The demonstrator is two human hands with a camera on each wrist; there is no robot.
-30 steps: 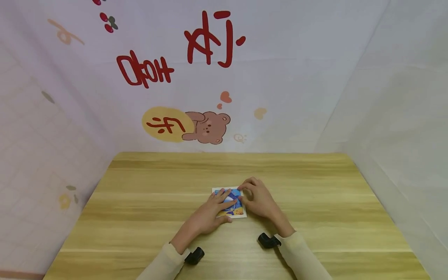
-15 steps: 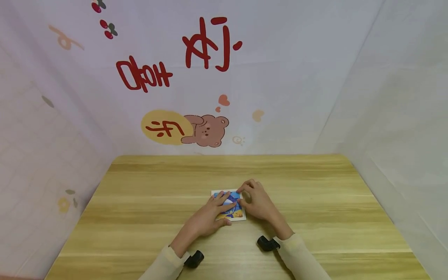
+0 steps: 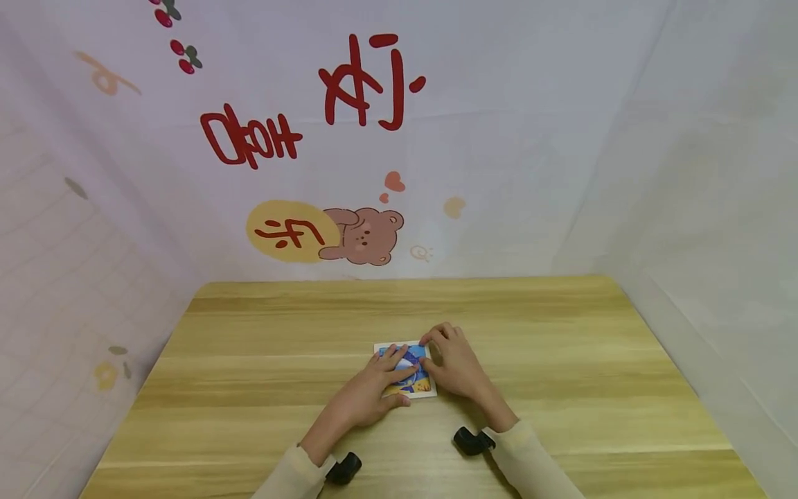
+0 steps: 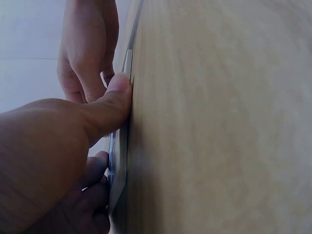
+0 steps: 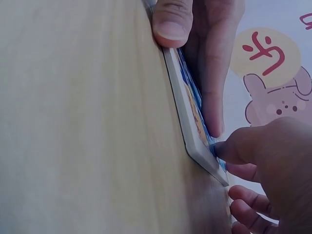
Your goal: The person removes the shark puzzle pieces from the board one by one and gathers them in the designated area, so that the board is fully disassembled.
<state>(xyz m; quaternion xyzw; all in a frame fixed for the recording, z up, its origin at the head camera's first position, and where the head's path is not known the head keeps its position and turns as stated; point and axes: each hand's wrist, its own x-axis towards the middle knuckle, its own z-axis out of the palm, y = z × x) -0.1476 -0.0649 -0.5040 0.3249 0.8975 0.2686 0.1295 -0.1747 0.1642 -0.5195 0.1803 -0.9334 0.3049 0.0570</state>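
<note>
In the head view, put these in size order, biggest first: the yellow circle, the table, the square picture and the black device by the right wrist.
1. Table
2. Yellow circle, slightly ahead
3. Square picture, partly covered by the left hand
4. Black device

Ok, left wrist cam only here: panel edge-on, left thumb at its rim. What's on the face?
Observer: The head view shows a picture on the panel, mostly blue with yellow along the near side.
Operator: The right hand is up top for me. Where's its index fingertip?
Observer: In the head view, that fingertip is at the panel's far right corner.
Operator: Pale wall on mine. Any print on it?
Observer: Yes, the head view has a cartoon bear low on it, just above the table's far edge.
</note>
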